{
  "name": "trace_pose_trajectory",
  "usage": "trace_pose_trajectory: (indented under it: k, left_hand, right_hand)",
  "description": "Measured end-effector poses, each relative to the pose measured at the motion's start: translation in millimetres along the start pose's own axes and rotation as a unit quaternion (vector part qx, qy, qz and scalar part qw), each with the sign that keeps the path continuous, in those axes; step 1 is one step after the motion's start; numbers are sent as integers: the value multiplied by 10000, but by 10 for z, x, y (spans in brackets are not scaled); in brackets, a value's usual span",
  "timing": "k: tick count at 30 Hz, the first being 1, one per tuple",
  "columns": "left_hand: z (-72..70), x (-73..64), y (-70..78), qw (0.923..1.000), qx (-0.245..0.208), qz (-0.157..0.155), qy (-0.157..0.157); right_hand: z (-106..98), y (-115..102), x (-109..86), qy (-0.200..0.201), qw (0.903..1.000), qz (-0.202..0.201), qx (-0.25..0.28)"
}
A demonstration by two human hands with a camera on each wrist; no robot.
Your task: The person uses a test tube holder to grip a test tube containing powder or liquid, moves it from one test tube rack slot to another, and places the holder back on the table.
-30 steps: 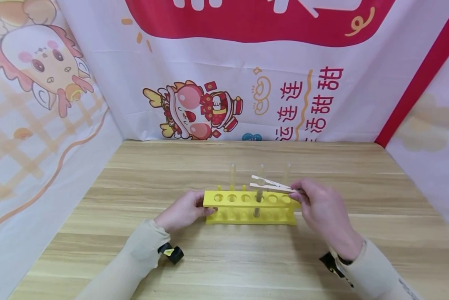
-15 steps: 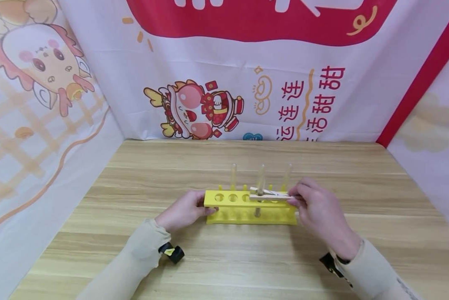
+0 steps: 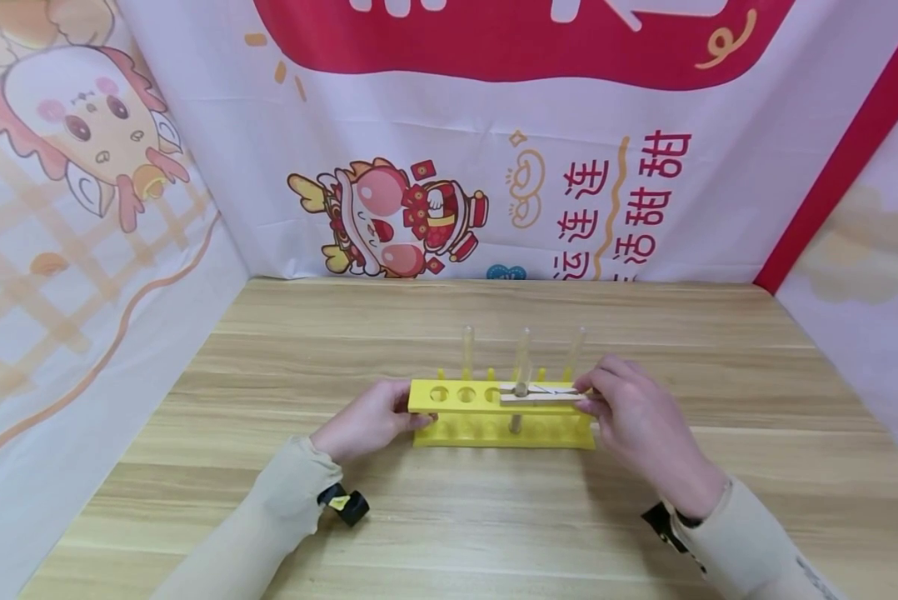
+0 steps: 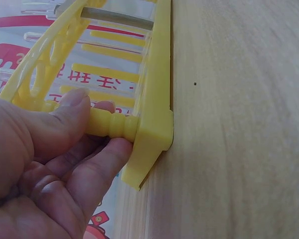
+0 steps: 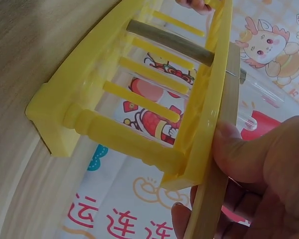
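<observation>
The yellow rack (image 3: 452, 407) is stood upright on the wooden table (image 3: 449, 517), and its left end post (image 4: 107, 123) is gripped by the left hand (image 3: 366, 419), whose thumb and fingers are closed round it. At the rack's right end, a wooden clamp (image 3: 539, 398) is pinched by the right hand (image 3: 647, 421), with the thumb on one side and fingers on the other. The clamp is laid lengthwise along the rack's top plate; whether it is in contact with the plate cannot be told. A glass tube (image 3: 516, 423) with dark contents is encircled by the clamp's far end and is set in the rack's fourth hole from the left, its lower part seen beneath the plate. Behind the rack, other clear tubes (image 3: 467, 350) are held upright among yellow pegs (image 3: 491, 375). Farther behind the rack, a printed cloth (image 3: 419, 108) is hung.
</observation>
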State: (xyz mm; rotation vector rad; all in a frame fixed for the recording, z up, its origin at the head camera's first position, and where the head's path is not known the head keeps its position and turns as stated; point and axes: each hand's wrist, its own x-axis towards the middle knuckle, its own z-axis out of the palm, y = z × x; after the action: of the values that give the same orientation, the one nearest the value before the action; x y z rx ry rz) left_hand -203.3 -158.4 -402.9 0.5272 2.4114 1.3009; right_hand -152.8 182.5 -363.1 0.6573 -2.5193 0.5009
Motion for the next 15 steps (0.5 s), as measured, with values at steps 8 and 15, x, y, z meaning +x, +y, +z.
trace_pose_trajectory:
  k: [8,15]
  left_hand:
    - [-3,5,-5,10000,-12,24,-16]
    - [-2,-3,8,10000,10,49,-3]
  right_hand:
    - [-8,0,2,-21,10000,-8,-6]
    - [-18,-6,4,-102,9999,42,-1]
